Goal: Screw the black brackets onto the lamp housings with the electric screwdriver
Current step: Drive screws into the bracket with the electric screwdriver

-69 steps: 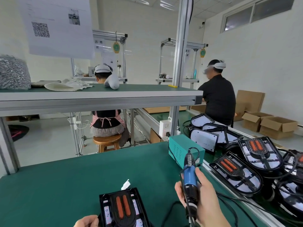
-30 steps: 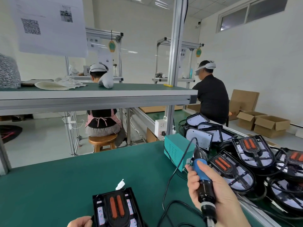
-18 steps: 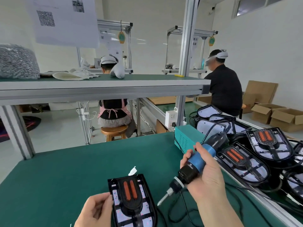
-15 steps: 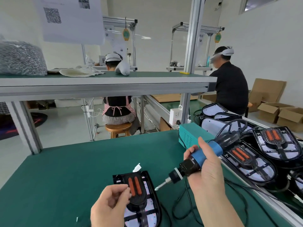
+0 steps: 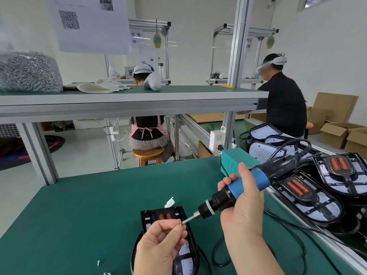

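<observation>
Green matting covers the counter (image 5: 79,205), where one black, shield-shaped plastic lamp housing (image 5: 175,213) with two orange strips lies at six o'clock. Over it, the fingers of the left hand (image 5: 160,245) pinch one small metal screw (image 5: 180,224) against the bit of the single blue-and-black cylindrical electric screwdriver (image 5: 246,184), which the right hand (image 5: 242,213) clasps. Two similar housings (image 5: 309,197) showing orange strips lie at three o'clock.

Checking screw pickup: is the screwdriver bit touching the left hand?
Touching. Head view: the bit of the electric screwdriver meets pinched fingertips of the left hand.
</observation>
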Demonstrator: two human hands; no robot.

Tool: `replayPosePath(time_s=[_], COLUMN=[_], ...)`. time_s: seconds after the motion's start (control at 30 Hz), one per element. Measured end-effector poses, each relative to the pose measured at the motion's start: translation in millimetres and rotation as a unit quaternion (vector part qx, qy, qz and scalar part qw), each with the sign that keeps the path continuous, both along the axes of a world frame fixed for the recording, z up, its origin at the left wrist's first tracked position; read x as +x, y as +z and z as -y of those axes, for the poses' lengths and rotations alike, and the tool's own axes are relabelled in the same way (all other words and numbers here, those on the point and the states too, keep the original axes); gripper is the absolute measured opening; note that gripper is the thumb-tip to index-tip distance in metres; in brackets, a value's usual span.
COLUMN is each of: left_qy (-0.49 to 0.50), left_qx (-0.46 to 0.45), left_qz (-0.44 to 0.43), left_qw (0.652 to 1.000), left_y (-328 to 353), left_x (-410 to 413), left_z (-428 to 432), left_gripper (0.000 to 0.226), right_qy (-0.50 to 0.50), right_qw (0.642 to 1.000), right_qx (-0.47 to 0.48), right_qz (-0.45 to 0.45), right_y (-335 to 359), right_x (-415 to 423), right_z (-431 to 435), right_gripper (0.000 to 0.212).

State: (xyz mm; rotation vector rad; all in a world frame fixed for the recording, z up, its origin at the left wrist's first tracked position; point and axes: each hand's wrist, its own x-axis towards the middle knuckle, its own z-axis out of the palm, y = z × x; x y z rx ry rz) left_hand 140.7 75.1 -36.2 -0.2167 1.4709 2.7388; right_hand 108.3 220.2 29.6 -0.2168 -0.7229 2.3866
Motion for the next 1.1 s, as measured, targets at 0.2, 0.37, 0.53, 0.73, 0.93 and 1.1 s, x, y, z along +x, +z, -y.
replayPosePath(time_s=[0.2,0.37,0.53,0.73,0.93,1.1], left_qy=[0.01,0.01,0.041,0.063,0.067,0.029], left_qx=[-0.022,-0.05,-0.121,-0.177,-0.277,-0.334], left_qz=[-0.006,-0.017,-0.061,-0.094,-0.098,-0.098], left_qw=[1.0,0.999,0.99,0.978,0.954,0.937], left_y=[1.9,1.1,-3.6,-8.0,-8.0,-3.6], left_x=[1.3,1.7,2.3,-1.4,-8.3,-12.2], left_z=[-1.1,-1.2,-2.4,-0.8,7.8,15.9], left_gripper=[0.016,0.018,0.02,0.035,0.025,0.027], right_qy=[0.0,0.002,0.001,-0.028,-0.02,-0.023], right_qw=[1.0,1.0,1.0,0.999,0.998,0.998], right_qx=[0.001,0.0,0.003,0.014,0.029,0.044], right_qz=[-0.003,-0.003,0.007,0.036,0.044,0.044], right_y=[0.3,-0.7,-4.1,-3.5,-2.1,4.7], right_x=[0.7,-0.1,-4.1,-17.6,-27.5,-32.8], right_z=[-1.1,-0.8,1.2,8.6,13.1,10.4], right_gripper=[0.025,0.022,0.024,0.024,0.023,0.024])
